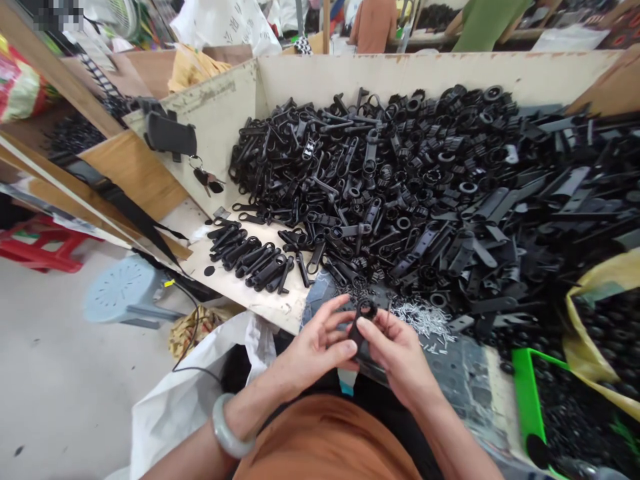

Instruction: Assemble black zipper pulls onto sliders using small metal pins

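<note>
A black plastic part with a ring-shaped end (367, 308) is held between my hands, close to the front edge of the bench. My right hand (400, 353) pinches it near the ring, thumb on top. My left hand (320, 343) grips its lower end, with the thumb in front and the fingers partly behind it. Just beyond my hands lie a pile of small silver pins (425, 320) and a scatter of tiny dark pieces (353, 288). Several similar black handle-like parts (255, 260) lie in a row to the left.
A large heap of black plastic parts (370, 173) fills the walled bench. On the right stand a green bin (523, 387) and a yellow bag (595, 347). Keys (209, 179) hang on the left wall. A blue stool (120, 287) stands left; other people work beyond.
</note>
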### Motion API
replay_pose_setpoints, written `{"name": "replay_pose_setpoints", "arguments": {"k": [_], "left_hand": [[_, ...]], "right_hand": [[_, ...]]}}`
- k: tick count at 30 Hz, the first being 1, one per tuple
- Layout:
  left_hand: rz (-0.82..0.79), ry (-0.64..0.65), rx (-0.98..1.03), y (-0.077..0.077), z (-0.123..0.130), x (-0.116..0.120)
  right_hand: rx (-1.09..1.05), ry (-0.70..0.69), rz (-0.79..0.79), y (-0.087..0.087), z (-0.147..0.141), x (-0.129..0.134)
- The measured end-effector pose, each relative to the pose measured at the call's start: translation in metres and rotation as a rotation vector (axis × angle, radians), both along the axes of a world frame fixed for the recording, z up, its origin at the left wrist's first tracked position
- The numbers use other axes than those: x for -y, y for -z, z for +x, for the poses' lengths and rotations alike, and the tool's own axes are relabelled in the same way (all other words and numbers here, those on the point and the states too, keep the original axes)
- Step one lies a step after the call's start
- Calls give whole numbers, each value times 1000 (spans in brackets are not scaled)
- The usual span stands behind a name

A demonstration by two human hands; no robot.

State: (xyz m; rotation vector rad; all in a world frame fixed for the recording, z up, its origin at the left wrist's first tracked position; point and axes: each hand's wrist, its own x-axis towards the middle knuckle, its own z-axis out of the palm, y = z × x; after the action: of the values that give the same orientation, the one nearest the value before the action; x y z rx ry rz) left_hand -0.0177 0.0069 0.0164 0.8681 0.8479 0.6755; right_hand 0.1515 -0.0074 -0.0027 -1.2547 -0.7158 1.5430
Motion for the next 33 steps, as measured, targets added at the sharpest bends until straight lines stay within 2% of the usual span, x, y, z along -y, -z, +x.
{"name": "replay_pose_setpoints", "arguments": {"k": [4, 9, 12, 16, 18, 21, 23, 25, 27, 29, 33], "left_hand": [[-1, -2, -59, 4, -5, -2], [228, -83, -289, 11, -4, 6], [286, -162, -366, 17, -6, 8], [398, -242, -451, 15, -26, -3], [503, -332, -595, 8, -46, -16], [808, -578, -1041, 1, -86, -46], [950, -568, -1329, 4, -110, -68], [1015, -524, -1510, 14, -128, -85], [1070, -537, -1590, 25, -136, -94], [1108, -586, -1627, 34, -135, -95], [1135, -650, -1586, 38, -121, -85]], "right_hand": [[-40, 20, -27, -4, -5, -17], [9, 1, 64, 1, -21, -22], [77, 9, 116, 7, -31, -26], [165, -78, 224, 6, -47, -41], [266, -149, 303, -1, -50, -51], [467, -179, 416, -11, -40, -69], [651, -102, 510, -15, -22, -84], [861, 39, 596, -19, 0, -101], [1051, 141, 618, -21, 18, -121], [1229, 132, 575, -22, 27, -140], [1356, 105, 521, -24, 23, -165]]}}
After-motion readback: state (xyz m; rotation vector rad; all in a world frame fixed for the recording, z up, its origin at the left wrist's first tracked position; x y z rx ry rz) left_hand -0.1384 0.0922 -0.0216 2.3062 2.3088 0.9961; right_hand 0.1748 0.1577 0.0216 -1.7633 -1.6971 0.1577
